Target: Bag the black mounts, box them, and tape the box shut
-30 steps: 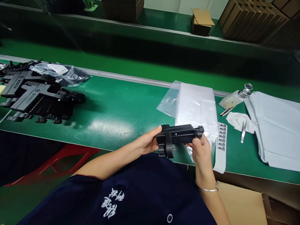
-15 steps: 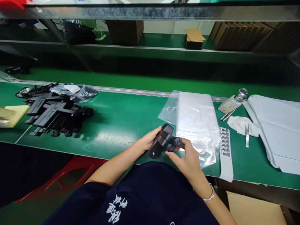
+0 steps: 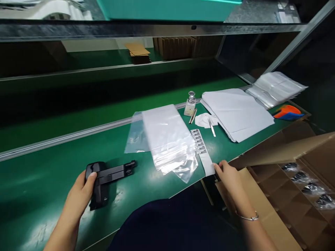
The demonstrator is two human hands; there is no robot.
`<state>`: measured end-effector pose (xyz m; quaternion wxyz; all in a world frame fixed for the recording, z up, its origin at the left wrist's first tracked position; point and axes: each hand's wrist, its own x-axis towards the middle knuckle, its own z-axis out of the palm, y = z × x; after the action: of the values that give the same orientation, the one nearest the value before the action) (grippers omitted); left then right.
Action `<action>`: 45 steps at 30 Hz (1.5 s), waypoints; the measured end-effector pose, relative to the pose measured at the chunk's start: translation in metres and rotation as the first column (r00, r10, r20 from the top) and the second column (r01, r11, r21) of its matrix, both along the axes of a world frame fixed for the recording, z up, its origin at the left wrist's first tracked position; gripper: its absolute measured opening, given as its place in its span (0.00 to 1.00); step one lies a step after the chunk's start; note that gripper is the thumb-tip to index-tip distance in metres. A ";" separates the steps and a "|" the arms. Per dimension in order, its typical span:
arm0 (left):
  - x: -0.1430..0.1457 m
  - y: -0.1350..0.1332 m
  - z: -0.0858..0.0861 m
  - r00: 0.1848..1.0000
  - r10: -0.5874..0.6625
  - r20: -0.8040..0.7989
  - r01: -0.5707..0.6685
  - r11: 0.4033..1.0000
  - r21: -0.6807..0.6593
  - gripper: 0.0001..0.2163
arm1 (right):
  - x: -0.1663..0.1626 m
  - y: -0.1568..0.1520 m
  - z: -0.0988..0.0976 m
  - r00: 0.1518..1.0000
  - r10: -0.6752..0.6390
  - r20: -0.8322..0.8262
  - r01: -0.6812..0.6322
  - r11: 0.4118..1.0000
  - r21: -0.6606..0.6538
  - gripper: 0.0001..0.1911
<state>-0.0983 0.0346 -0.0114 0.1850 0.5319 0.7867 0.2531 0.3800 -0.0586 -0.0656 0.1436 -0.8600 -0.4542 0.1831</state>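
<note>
My left hand (image 3: 81,188) is closed around one end of a black T-shaped plastic device (image 3: 110,174), whose arm with small knobs points right, low over the green bench. At the bench's front edge, my right hand (image 3: 230,176) has its thumb and fingertips at the lower end of a white strip of labels (image 3: 205,157) printed with black marks. Its fingers look pinched on the strip's corner; part of the grip is hidden. Left of the strip lies a stack of clear plastic bags (image 3: 170,136).
Behind the strip are a small bottle (image 3: 191,104), a white cloth (image 3: 204,120) and tweezers (image 3: 211,128). White sheets (image 3: 238,111) and an orange-and-blue object (image 3: 289,112) lie farther right. An open carton (image 3: 277,198) with wrapped items stands below the bench. A shelf crosses above.
The view has swung right. My right hand has left the black device and moved right to the label strip. My left hand has carried the device leftward, away from the bags.
</note>
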 end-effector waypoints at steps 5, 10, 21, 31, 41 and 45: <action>0.072 -0.008 0.023 0.963 -0.200 -0.182 0.229 0.961 0.156 0.25 | -0.022 -0.020 -0.032 0.845 0.034 -0.533 0.150 0.943 0.298 0.13; 0.216 -0.006 -0.006 0.503 -0.481 0.718 0.772 0.624 -0.123 0.24 | -0.028 -0.029 -0.035 0.576 0.174 -0.799 0.364 0.820 0.441 0.15; 0.338 0.008 -0.053 0.320 -0.408 0.855 0.740 0.672 0.044 0.10 | -0.003 -0.031 -0.027 0.824 0.128 -0.552 0.290 0.742 0.604 0.09; 0.338 0.010 -0.057 0.368 -0.583 0.724 0.813 0.580 0.055 0.11 | 0.002 0.007 -0.022 0.974 0.226 0.021 -0.173 0.677 0.715 0.07; 0.328 0.018 -0.019 0.449 -0.831 0.328 0.891 0.445 -0.092 0.26 | -0.001 0.042 -0.026 0.184 0.296 -0.938 0.542 0.765 0.347 0.12; 0.251 0.020 0.027 0.563 -0.823 0.077 0.826 0.557 -0.081 0.21 | -0.007 0.086 -0.035 0.162 0.273 -0.948 0.546 0.775 0.317 0.15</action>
<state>0.1531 0.0543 0.0155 0.3219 0.8231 0.4564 0.1025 0.3733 0.0273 -0.1009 0.6833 -0.4765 -0.1962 0.5172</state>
